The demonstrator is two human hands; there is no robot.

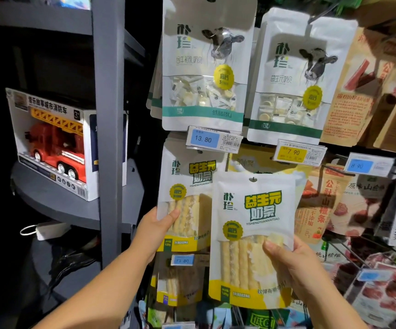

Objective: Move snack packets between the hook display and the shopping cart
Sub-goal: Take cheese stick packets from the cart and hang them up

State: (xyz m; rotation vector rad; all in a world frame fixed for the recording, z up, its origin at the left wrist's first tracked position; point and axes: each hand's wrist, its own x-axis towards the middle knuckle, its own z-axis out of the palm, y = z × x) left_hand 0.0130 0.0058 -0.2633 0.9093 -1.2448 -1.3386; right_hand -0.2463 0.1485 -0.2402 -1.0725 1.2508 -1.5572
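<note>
Right hand [294,264], five o'clock in view, pinches the front packet [254,233] at its right edge, thumb across the face. Left hand [154,231], seven o'clock, pinches the hanging packet [185,198], which overlaps behind at the front packet's ten o'clock.

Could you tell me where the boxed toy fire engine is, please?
Head view, left side: the boxed toy fire engine stands on the grey shelf, just left of the grey upright post.

Two grips [155,227] [296,264], two held packets [187,181] [251,233], one toy truck [56,148].
</note>
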